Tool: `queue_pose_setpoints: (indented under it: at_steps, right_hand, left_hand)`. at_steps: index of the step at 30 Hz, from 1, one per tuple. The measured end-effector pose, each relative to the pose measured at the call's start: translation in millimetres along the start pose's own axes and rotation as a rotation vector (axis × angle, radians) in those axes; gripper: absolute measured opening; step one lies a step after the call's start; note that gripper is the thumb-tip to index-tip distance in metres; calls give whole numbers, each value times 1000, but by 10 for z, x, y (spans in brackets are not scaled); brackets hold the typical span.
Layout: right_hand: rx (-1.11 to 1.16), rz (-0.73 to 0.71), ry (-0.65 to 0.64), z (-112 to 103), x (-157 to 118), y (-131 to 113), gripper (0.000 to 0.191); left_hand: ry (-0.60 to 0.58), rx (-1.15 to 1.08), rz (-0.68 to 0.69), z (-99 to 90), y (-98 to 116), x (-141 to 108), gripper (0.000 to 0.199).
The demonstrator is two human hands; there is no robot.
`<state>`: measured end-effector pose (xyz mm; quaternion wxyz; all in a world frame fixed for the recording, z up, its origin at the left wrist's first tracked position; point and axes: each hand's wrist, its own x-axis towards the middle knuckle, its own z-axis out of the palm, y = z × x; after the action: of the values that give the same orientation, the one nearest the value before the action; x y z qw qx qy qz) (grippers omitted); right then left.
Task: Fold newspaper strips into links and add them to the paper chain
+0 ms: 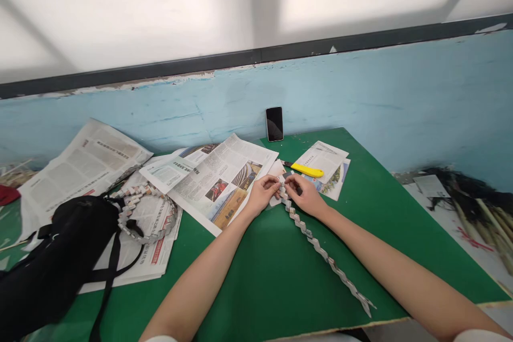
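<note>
A zigzag chain of folded newspaper strips [309, 234] runs across the green table toward its front edge. My left hand [263, 192] pinches the chain's far end from the left, fingers closed. From the right, my right hand [305, 194] also has its fingers closed on that same end, close beside the left. The exact fold between the fingertips is too small to make out. Just beyond my hands lies a yellow-handled utility knife [306, 170]. Pieces of cut newspaper [325, 161] lie under and beside the knife.
Spread newspaper sheets [224, 181] cover the table's left part. A black bag [76, 240] with straps lies there, beside a looped folded-paper chain [166, 224]. A smartphone [274, 124] leans upright against the blue wall [344, 91]. The green table [248, 288] has its right edge past my right arm.
</note>
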<state>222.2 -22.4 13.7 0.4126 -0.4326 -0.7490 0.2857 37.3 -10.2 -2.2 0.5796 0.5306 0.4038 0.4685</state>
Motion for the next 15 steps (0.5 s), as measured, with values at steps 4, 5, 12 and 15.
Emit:
queue_pose_setpoints:
  at_steps: [4, 5, 12, 15]
  right_hand:
    - [62, 12, -40, -5, 17, 38, 20]
    - [78, 19, -47, -5, 20, 51, 21]
    - [18, 9, -17, 2, 21, 89, 24]
    - [-7, 4, -27, 7, 9, 85, 26]
  left_hand:
    - [-3, -24, -3, 0, 27, 2, 39]
    - [-1, -25, -1, 0, 25, 3, 39]
    - [24, 20, 34, -7, -44, 9, 37]
    - [29, 62, 48, 3, -47, 2, 39]
